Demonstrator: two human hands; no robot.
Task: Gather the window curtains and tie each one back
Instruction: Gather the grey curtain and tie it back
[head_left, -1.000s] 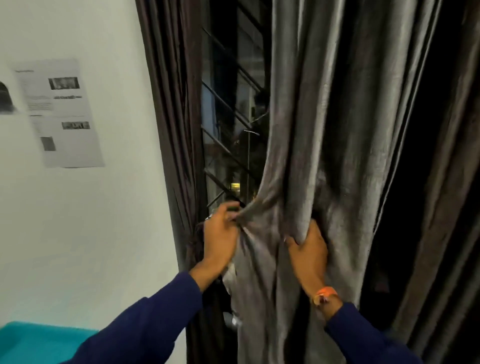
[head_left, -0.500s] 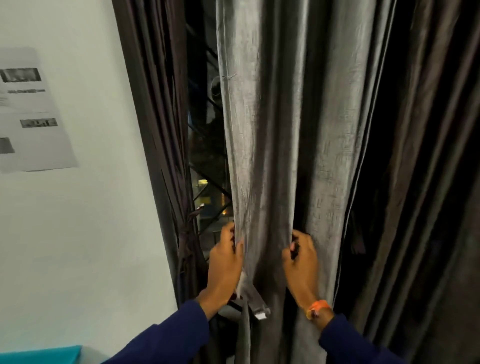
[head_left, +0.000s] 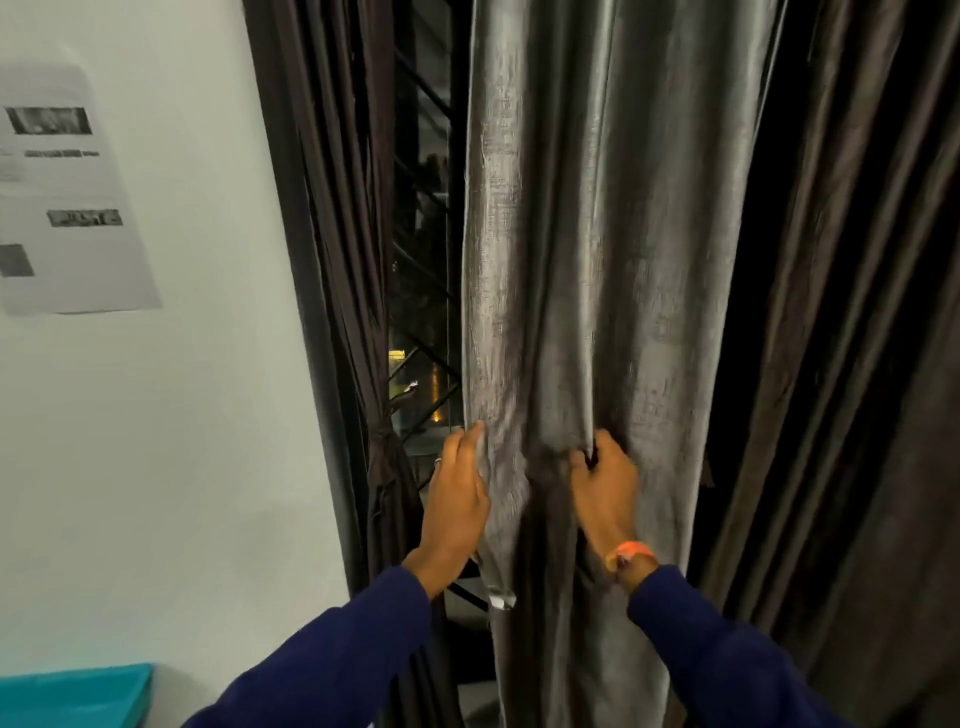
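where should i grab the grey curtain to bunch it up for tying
Probably at mid-height on the grey curtain, where the left hand rests on its free window-side edge and the right hand pinches a fold. Come from both sides and wrap around: the vertical pleats there should gather easily.

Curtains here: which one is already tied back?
The thin dark brown curtain beside the white wall, cinched by a knot. The grey curtain in both hands and the dark curtain at right hang untied.
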